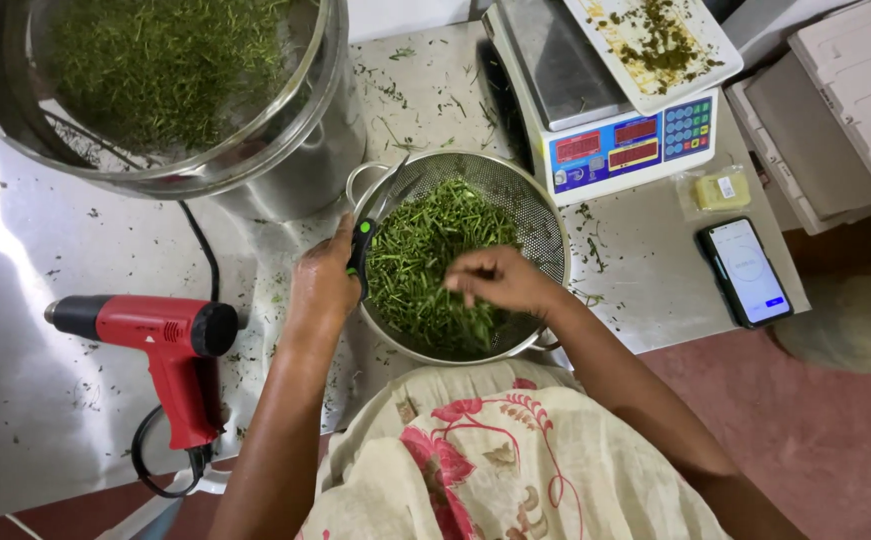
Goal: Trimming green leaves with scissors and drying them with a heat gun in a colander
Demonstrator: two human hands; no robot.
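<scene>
Scissors (363, 240), green-handled, blades pointing up and away over the colander rim: we list them first, gripped in our left hand (323, 282) at the near-left edge of the colander, fingers (343, 240) wrapped shut around the handle.

Going left to right across the steel table (35, 380):

Heat gun (160, 345), red body with a black nozzle end, lying on its side at the left, black cord looping below it toward the table edge.

Large steel pot (295, 160), upper left, with a glass bowl (170, 90) set on top of it, the bowl filled with finely cut green herb.

Colander (535, 215), perforated steel, centre, just beside the pot and touching our lap side of the table; holds a heap of cut green stems (420, 270).

Right hand (500, 280), over the colander's middle, fingers (460, 285) drawn narrow together in a pinch down among the greens; whether they hold any stems we cannot tell.

Weighing scale (620, 145), white with a blue keypad and red displays, behind the colander; a white tray (700, 65) with herb scraps rests on its platform.

Small clear packet (720, 190) with yellow contents, right of the scale.

Phone (745, 270), screen lit, near the table's right edge.

Loose green snippets lie scattered over the table.
</scene>
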